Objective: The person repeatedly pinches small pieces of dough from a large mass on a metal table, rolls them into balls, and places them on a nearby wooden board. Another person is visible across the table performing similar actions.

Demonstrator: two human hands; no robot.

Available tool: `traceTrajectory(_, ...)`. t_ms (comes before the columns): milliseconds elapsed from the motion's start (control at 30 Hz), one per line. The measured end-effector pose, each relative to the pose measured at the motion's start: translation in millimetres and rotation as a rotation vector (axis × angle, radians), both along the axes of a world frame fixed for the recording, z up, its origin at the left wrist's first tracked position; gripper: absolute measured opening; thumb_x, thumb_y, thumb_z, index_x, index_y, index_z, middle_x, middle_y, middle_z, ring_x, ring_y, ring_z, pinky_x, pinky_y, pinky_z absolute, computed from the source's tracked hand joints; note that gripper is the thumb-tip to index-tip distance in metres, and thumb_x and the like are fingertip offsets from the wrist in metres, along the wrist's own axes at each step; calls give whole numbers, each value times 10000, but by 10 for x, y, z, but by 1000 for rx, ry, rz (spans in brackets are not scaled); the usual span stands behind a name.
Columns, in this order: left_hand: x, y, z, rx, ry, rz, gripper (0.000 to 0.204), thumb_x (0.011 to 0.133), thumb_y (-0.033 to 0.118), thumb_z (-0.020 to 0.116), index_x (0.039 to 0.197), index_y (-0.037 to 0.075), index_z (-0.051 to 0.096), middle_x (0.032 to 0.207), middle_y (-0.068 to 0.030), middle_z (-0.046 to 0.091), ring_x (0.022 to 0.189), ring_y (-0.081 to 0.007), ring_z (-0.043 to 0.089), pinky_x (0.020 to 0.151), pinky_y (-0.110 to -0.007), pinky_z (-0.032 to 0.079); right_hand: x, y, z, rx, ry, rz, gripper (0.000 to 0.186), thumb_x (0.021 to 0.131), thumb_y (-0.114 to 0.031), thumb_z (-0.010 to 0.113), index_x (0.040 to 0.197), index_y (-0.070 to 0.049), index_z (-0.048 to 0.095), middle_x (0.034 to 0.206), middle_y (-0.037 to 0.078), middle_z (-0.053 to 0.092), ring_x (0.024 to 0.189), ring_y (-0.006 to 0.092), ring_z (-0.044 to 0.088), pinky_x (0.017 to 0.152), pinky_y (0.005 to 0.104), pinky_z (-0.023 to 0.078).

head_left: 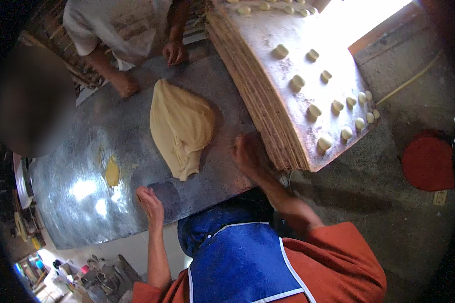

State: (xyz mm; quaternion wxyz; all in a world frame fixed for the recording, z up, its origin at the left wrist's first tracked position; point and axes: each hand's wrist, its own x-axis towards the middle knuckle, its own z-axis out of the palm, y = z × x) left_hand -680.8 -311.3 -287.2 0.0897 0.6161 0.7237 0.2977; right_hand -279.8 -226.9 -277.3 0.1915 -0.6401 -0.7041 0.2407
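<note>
Beyond and left of the left hand (pixel 150 200), a flat yellow patch (pixel 112 172) is seen on the grey metal table (pixel 131 134). That hand is released, fingers loosely curled. Ahead, between both hands, a large, folded, cream-coloured dough (pixel 181 123) is laid, touched by neither. The right hand (pixel 246 155) is blurred; its grip cannot be told. Right of it, small round whitish dough balls (pixel 298 82) are spread on stacked brown-edged boards (pixel 248 83).

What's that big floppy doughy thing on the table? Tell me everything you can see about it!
The big lump of dough is pale creamy yellow and looks soft. Long folds run down it; its right side bulges smoothly. It tapers at the far end, and its near end is narrow and uneven. It lies in one piece on the grey, metal-looking table, and no hand touches it.
</note>
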Motion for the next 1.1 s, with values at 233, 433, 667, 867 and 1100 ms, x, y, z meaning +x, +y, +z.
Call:
traceTrajectory(233,-108,10,783,-285,133,-389,292,720,-10,679,1003,10,607,1055,-181,538,1070,-389,537,961,-454,441,99,-188,-147,213,107,79,207,830,-100,686,958,-24,541,913,197,556,858,382,567,807,512,456)
traceTrajectory(433,770,913,1976,-552,175,-924,257,665,-24,711,912,37,666,1077,-149,542,1084,-362,566,913,-443,495,126,-379,448,456,-149,220,313,864,-146,633,1138,4,608,1079,194,575,989,380,568,958,465,464)
traceTrajectory(667,3444,2770,3372,490,-179,-1240,562,694,-102,682,1219,95,645,1119,-135,606,1025,-334,611,890,-427,512,960,-193,2524,231,614,498,177,831,-16,705,982,-7,614,1032,181,564,927,333,638,773,410,541)
traceTrajectory(867,5477,3757,3277,111,-147,-1372,611,784,-42,667,1368,67,524,1297,-137,623,1069,-270,667,957,-356,553,2370,885,3296,1016,498,-465,875,777,-87,860,1505,-52,376,1060,120,706,893,179,691,711,305,580)
traceTrajectory(1100,5319,3691,3103,123,133,-1271,870,762,55,665,1543,91,284,1449,-199,499,1364,-378,451,1179,-464,345,2628,1076,3174,563,-286,-558,976,762,-253,878,1545,-65,327,1255,170,654,1032,294,661,872,403,552)
